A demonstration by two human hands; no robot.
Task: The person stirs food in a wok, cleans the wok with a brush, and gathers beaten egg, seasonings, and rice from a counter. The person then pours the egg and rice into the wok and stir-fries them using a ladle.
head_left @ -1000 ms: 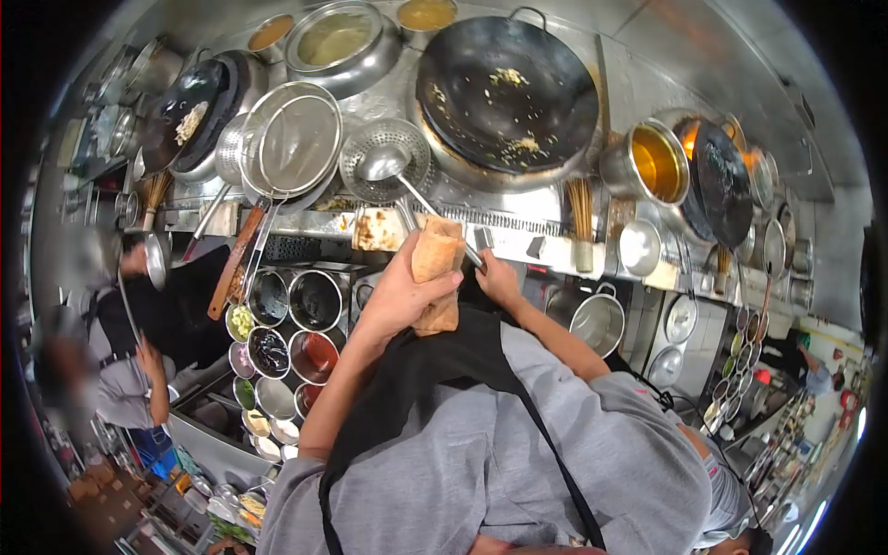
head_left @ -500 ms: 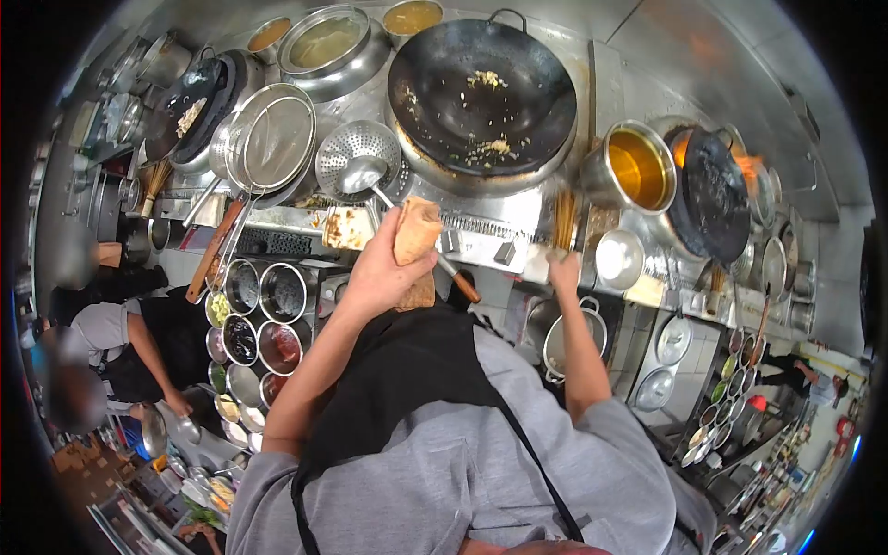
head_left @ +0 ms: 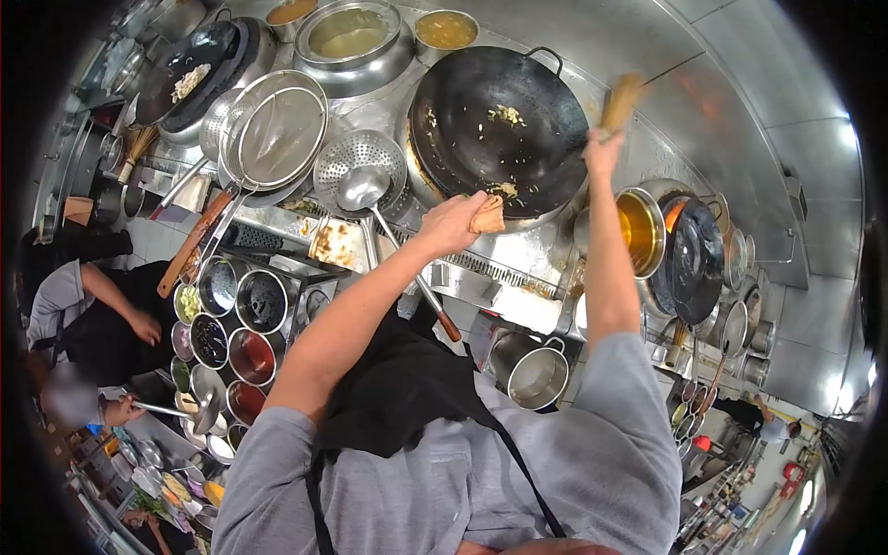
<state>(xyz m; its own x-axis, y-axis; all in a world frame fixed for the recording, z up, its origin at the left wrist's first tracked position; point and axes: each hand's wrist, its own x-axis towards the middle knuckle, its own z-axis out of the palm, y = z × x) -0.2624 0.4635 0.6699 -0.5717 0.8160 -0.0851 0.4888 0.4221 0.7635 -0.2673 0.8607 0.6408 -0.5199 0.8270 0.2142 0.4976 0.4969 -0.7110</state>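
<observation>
My left hand (head_left: 455,225) is closed on a folded brown cloth (head_left: 487,215) at the near rim of a large black wok (head_left: 499,129). Bits of pale food lie in the wok. On its right side, my right hand (head_left: 602,155) grips a straw-coloured bamboo brush (head_left: 622,102), whose bristles point up and look blurred. A ladle (head_left: 363,188) rests on a perforated strainer (head_left: 388,153) left of the wok, its wooden-tipped handle reaching toward my apron.
Wire strainers (head_left: 275,134) lie at the left, above pots of sauces (head_left: 252,356). To the right stand a pot of orange liquid (head_left: 638,231) and another wok (head_left: 698,259). A co-worker's hand (head_left: 120,410) holds a ladle at the far left.
My right hand has risen from the counter edge to the wok's right side with the brush. My left hand has moved right with the cloth, up to the wok rim.
</observation>
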